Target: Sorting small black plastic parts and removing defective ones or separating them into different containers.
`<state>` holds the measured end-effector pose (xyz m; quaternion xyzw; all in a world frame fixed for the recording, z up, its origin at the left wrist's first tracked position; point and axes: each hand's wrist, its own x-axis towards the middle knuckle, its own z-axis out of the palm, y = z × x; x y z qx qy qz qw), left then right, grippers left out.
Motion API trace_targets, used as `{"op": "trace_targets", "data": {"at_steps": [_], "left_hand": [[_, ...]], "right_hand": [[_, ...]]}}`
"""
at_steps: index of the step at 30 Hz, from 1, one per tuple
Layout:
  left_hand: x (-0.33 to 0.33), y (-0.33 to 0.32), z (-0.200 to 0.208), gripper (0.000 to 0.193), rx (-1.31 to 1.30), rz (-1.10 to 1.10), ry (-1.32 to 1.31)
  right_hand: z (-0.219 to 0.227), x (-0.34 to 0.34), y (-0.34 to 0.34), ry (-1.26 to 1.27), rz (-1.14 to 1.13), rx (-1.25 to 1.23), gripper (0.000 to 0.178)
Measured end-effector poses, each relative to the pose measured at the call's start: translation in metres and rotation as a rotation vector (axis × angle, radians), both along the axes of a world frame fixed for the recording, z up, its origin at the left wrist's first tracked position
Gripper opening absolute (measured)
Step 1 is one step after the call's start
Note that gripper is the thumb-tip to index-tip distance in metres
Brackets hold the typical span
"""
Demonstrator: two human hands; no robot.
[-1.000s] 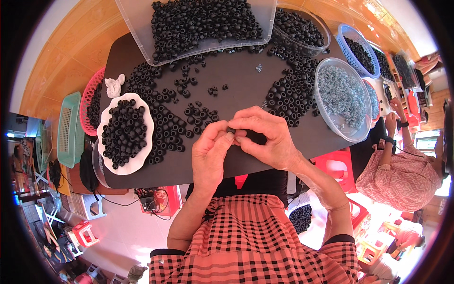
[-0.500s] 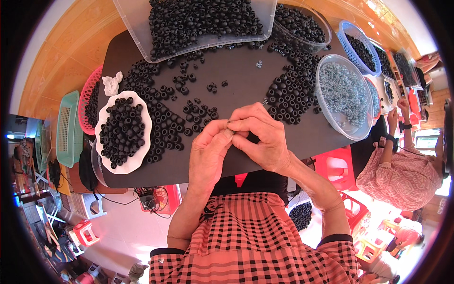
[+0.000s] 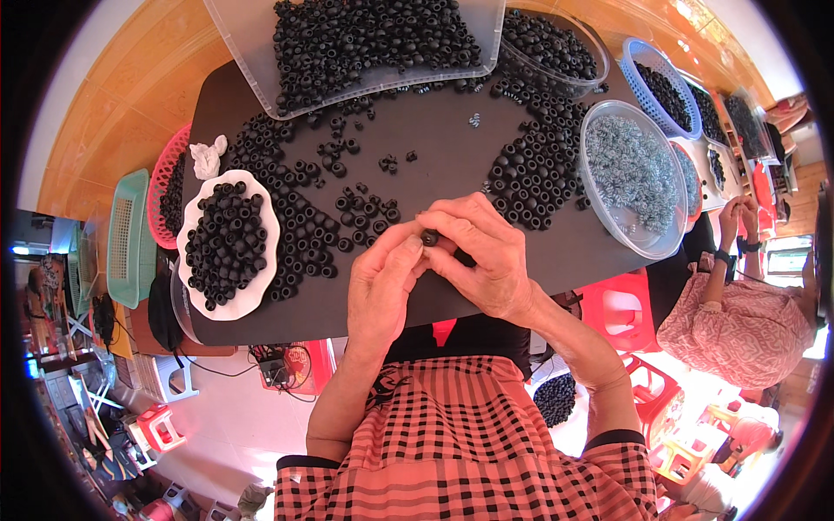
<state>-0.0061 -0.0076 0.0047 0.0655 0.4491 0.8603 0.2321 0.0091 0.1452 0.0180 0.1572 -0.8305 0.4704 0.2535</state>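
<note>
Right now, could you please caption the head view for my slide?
Left hand and right hand hold a small black piece between them above a table strewn with hollow, rounded black pieces.

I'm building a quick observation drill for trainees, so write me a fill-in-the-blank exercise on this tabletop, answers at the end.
1. A small round black piece shows between the fingertips of the bare right hand and the bare ____ hand.
2. The scalloped oval dish heaped with round black beads is coloured ____.
3. Opposite that dish, the round clear plastic bowl of grey-blue coils stands toward the dark tabletop's ____ side.
4. The perforated plastic basket just beyond that bowl is coloured ____.

Missing words: left; white; right; blue.
</note>
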Motion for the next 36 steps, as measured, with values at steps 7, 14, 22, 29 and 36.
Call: {"op": "trace_targets", "data": {"at_steps": [7, 14, 22, 29, 36], "left_hand": [[0.003, 0.004, -0.001, 0.032, 0.039, 0.022, -0.014], [0.004, 0.009, -0.002, 0.032, 0.043, 0.048, 0.025], [0.008, 0.006, 0.010, 0.025, -0.200, 0.119, 0.207], [0.008, 0.011, 0.011, 0.020, -0.171, 0.132, 0.101], [0.008, 0.005, -0.004, 0.030, -0.230, 0.062, 0.103]], "right_hand": [[-0.010, -0.003, 0.002, 0.159, -0.003, 0.103, 0.035], [-0.006, 0.000, 0.003, 0.065, -0.020, 0.084, 0.039], [-0.006, 0.001, 0.002, 0.058, -0.002, 0.068, 0.047], [-0.006, 0.001, 0.003, 0.132, -0.004, 0.142, 0.043], [0.001, 0.002, 0.003, 0.064, 0.033, 0.119, 0.030]]}}
